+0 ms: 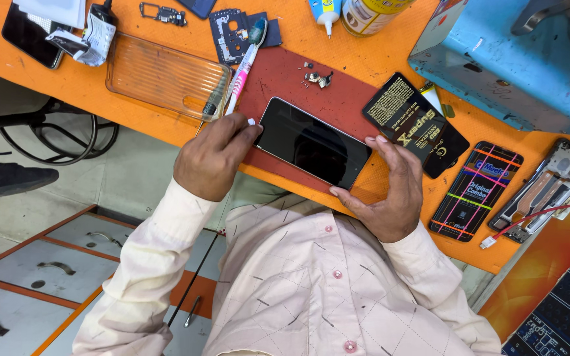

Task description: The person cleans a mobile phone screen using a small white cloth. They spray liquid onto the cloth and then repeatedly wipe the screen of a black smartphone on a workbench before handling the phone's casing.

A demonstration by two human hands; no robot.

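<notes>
**Both hands steady a dark phone on the red mat**

Hands sit at either end of the phone, well apart from each other; the left hand is curled at its nine o'clock corner, pinching something small and pale against the edge, though what it is I cannot tell; the right hand is spread open at the four o'clock corner, fingertips bracing the side. The phone lies screen up, tilted, on a red mat near the front edge of the orange worktop.

Doing this well likely means keeping the right hand firm so the body cannot slide, while the left works lightly along the seam rather than levering hard at one spot.

At twelve o'clock lie loose screws; at eleven o'clock a toothbrush, then a clear ribbed case; at three o'clock a black packet, beyond it a striped packet and an opened phone frame.
</notes>
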